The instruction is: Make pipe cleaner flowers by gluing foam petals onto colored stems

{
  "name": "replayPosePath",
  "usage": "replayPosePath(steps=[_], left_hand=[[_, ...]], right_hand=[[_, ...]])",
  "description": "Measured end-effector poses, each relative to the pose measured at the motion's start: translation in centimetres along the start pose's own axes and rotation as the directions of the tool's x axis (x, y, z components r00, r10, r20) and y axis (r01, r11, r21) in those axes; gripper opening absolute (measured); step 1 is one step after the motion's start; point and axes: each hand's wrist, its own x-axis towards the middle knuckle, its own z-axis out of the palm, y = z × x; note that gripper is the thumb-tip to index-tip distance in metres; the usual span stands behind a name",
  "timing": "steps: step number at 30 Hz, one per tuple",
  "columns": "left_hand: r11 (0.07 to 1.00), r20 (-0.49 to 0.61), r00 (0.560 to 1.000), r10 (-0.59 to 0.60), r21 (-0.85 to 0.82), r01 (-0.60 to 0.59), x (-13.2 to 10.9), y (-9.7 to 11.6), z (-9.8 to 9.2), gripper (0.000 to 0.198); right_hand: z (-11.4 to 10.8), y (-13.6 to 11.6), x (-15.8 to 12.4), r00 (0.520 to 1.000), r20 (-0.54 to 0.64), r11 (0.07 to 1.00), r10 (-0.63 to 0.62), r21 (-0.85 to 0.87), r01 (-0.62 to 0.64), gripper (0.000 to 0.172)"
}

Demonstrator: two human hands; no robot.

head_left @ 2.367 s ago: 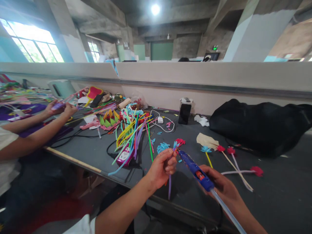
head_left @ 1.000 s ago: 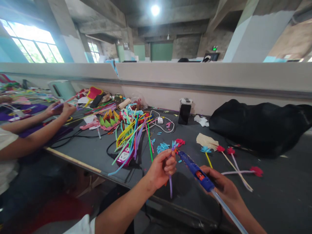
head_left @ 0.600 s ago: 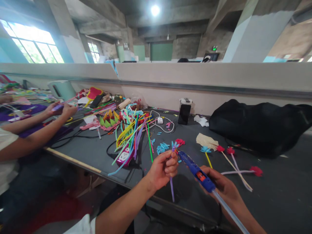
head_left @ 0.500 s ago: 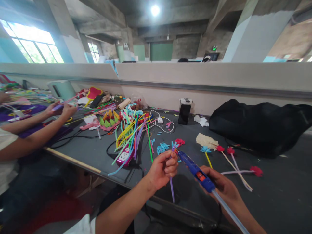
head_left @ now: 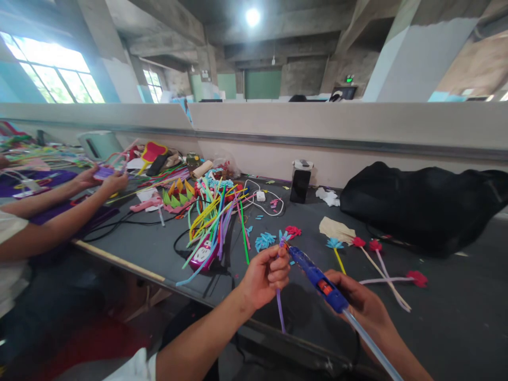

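Note:
Pinched in my left hand (head_left: pixel 268 275) is a purple pipe cleaner (head_left: pixel 280 309), upright, with light blue petals (head_left: pixel 284 236) at its top. My right hand (head_left: pixel 357 296) is wrapped around a blue hot glue gun (head_left: pixel 317 276), a clear glue stick (head_left: pixel 371 341) trailing from its rear. The nozzle points at the base of the petals, close to my left fingertips; whether it touches cannot be made out. Just behind lie a pile of light blue pieces (head_left: pixel 264 242) and a small red pile (head_left: pixel 293 231). Finished-looking pipe cleaner flowers, one blue (head_left: pixel 335 243) and several red (head_left: pixel 417 279), lie to the right.
A bundle of coloured pipe cleaners (head_left: pixel 210 217) lies over a purple-and-white power strip (head_left: pixel 201 256) on the left. A phone (head_left: pixel 300 186) leans at the back, near a black bag (head_left: pixel 420 206). Further left, a co-worker's hands (head_left: pixel 113 182) hold something purple.
My hands stay almost in place; the glue gun's tip has shifted very slightly against the flower. The co-worker's hands have moved a little, with the purple thing turned.

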Motion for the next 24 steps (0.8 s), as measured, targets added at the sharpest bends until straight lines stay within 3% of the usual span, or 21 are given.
replayPosePath(steps=[8,13,20,24], left_hand=[[1.000,-0.022,1.000,-0.007,0.001,0.007,-0.1,0.2,0.0,0.012],[1.000,-0.039,0.999,-0.001,0.005,0.001,0.0,0.1,0.1,0.011],[0.999,-0.039,0.999,0.006,-0.033,-0.007,0.0,0.1,0.1,0.011],[1.000,-0.046,0.999,-0.002,-0.017,0.001,0.0,0.2,0.0,0.011]], right_hand=[[-0.1,-0.2,0.0,1.000,-0.014,0.999,0.027,-0.027,-0.027,0.024],[-0.1,-0.1,0.0,0.998,-0.039,0.999,0.050,-0.020,-0.051,0.033],[-0.4,1.3,-0.4,0.996,-0.038,0.984,0.085,0.159,-0.078,0.050],[-0.7,2.7,-0.6,0.998,-0.021,0.982,0.066,0.179,-0.061,0.058]])
